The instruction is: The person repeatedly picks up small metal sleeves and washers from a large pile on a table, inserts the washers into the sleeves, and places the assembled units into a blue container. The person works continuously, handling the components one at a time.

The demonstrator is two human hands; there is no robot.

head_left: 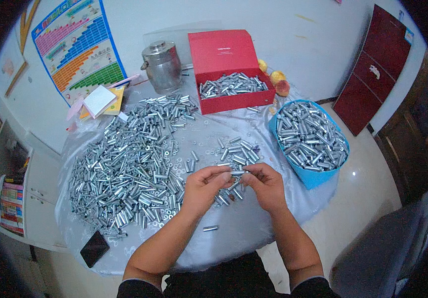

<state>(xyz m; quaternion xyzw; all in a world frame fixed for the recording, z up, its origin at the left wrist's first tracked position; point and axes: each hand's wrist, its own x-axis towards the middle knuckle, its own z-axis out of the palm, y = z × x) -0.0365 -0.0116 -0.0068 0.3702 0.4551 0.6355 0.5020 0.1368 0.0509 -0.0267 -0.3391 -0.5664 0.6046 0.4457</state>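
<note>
Between my two hands a slim silver bolt-like metal piece (pixel 239 173) is held level, at the near side of the table. My left hand (pixel 206 186) pinches its left end between thumb and fingers. At the right end, my right hand (pixel 264 185) has its thumb and fingertips closed on it. Beneath and just beyond them lies a small pile of metal sleeves (pixel 241 152), partly hidden by my fingers. One loose sleeve (pixel 210 228) rests nearer to me, by my left forearm.
A big heap of bolts and sleeves (pixel 124 169) with scattered washers (pixel 174 164) covers the table's left. Behind stand an open red box (pixel 229 103) of metal pieces and a metal canister (pixel 162 69). A filled blue basket (pixel 308 179) is at right, a black phone (pixel 94 248) front left.
</note>
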